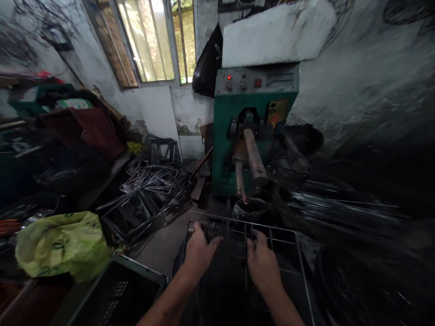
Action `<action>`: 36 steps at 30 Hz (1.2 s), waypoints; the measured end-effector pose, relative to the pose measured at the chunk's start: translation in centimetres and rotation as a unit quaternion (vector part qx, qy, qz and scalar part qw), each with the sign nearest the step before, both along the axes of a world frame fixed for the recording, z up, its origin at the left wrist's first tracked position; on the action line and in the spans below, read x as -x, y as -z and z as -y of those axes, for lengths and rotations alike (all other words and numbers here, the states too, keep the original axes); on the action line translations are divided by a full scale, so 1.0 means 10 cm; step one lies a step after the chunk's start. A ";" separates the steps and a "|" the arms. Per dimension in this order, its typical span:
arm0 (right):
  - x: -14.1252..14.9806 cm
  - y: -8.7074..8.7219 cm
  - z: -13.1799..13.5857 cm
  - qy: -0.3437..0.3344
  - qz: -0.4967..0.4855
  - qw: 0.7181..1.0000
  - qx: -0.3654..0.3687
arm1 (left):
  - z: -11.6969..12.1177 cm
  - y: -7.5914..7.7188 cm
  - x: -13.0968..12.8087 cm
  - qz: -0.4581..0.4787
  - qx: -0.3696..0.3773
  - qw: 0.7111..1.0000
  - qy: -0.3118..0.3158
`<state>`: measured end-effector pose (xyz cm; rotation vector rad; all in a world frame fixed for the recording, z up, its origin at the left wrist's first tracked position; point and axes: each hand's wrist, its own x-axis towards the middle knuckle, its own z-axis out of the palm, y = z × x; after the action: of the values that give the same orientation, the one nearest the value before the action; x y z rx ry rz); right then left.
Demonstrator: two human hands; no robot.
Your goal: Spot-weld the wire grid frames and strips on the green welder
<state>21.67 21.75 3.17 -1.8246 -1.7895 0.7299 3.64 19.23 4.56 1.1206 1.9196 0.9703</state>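
A rectangular wire rack (300, 258) with thin crossing rods extends in front of me at the bottom centre. My left hand (199, 249) is on its left part, fingers curled near the far corner and thumb pointing right. On an inner rod, right of the middle, my right hand (263, 260) is closed. Dark shadow under the rack hides what lies between my hands. Just beyond stands a green machine (224, 131) with a lit red lamp. Two copper-coloured arms, an upper one (254, 156) and a lower one (239, 179), project from it towards the rack.
Bent wire frames (146, 185) lie heaped on the floor at left. Nearer are a yellow-green sack (64, 244) and a dark plastic crate (142, 267). Metal rods (326, 203) lie at right. A white block (272, 38) rests atop the machine beside a black bag (209, 65).
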 end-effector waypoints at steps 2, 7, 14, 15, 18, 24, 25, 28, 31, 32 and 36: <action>0.01 0.01 0.02 -0.010 -0.004 1.000 -0.008 | 0.03 -0.06 0.02 -0.042 0.019 0.999 0.001; 0.04 0.09 0.01 0.005 -0.022 0.998 -0.065 | 0.05 0.00 0.08 -0.087 0.027 0.996 0.018; 0.02 -0.02 0.03 0.020 -0.020 1.000 0.005 | 0.01 0.00 0.08 -0.092 0.036 0.994 0.042; 0.02 -0.03 0.03 0.018 -0.022 1.000 0.007 | 0.02 -0.01 0.07 -0.098 0.041 0.993 0.046; 0.01 -0.04 0.04 0.013 -0.035 0.999 -0.012 | 0.02 -0.04 0.07 -0.105 0.040 0.992 0.059; -0.02 -0.02 0.04 0.023 -0.047 0.999 0.011 | 0.03 -0.01 0.06 -0.094 0.024 0.992 0.077; -0.03 -0.02 0.03 0.025 -0.047 0.999 0.001 | 0.03 -0.01 0.07 -0.095 0.021 0.992 0.085; -0.02 -0.03 0.02 0.025 -0.047 0.998 -0.027 | 0.02 0.01 0.07 -0.119 0.046 0.987 0.094; -0.01 -0.04 0.01 0.014 -0.039 0.999 -0.029 | -0.01 0.04 0.08 -0.158 0.072 0.980 0.095; -0.01 -0.04 0.01 0.011 -0.034 0.999 -0.022 | -0.01 0.05 0.08 -0.169 0.076 0.978 0.097; 0.01 -0.05 0.03 0.011 -0.010 1.000 0.013 | -0.01 0.07 0.10 -0.179 0.083 0.975 0.104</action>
<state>21.59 21.44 3.67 -1.8441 -1.7521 0.7653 2.61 19.35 3.86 1.4366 2.0631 0.5072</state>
